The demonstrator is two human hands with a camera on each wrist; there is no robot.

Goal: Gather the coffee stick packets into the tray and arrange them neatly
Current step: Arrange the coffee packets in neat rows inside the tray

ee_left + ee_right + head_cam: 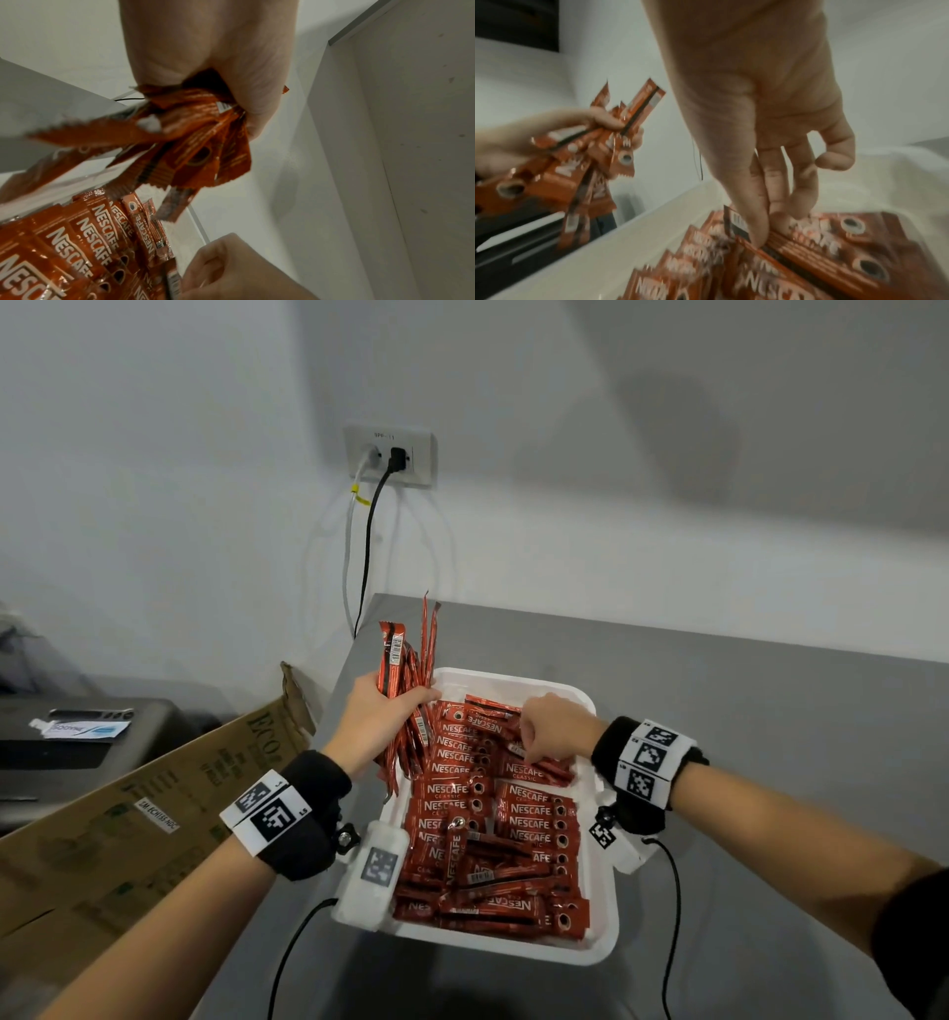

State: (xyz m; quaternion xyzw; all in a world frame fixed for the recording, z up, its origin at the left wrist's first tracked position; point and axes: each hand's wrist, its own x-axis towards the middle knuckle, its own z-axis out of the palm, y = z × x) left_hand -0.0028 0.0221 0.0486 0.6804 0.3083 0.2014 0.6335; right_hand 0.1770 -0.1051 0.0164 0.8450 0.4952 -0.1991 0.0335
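pale grey wall fills the back of the room, with a socket plate and two cords running down behind a grey bench. beside the bench's left edge leans a long cardboard box. on the bench sits a white tray, nearly full of red coffee stick packets, most lying in two rows, some loose and crooked at the near end. over the tray's far left corner the left hand holds a bundle of packets upright, fingers curled tight round them. the right hand reaches down into the far end of the tray, its fingers pressed close together, the tips pinching one packet lying there.
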